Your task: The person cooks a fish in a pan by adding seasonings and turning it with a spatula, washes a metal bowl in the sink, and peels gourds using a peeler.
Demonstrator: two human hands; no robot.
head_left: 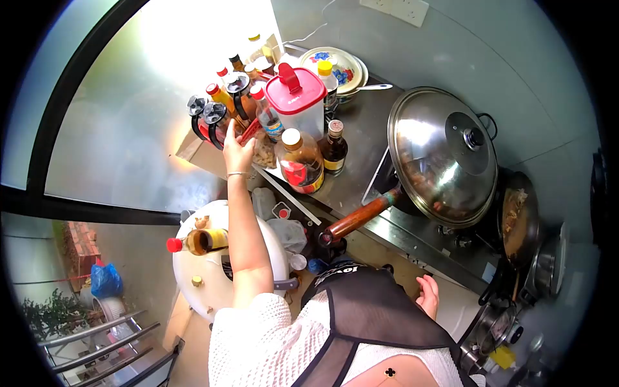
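1. The left hand [239, 153] reaches over the near corner of the metal counter [367, 122]. Its grip looks open, with one finger extended and nothing clearly held.
2. A clear jar with a black handle and a see-through lid [215, 113] lies just beyond that extended fingertip, among other jars and bottles; whether finger and jar touch, I cannot tell.
3. A slender red plastic piece [250, 131] sits just beside the same hand's other fingers; contact there is also unclear.
4. To the right of this grip stand a translucent plastic container with a red lid [305, 121], a large clear bottle with a white cap and dark contents [300, 161], and a small dark glass bottle [334, 153].
5. The right hand [428, 295] is beside the dark apron [387, 309], fingers loosely bent and grip open, with nothing visible in it. It is well apart from the jars.
6. The nearest cookware to it is a large pan under a domed metal lid [429, 155], its brown wooden handle [361, 217] angled toward the person.
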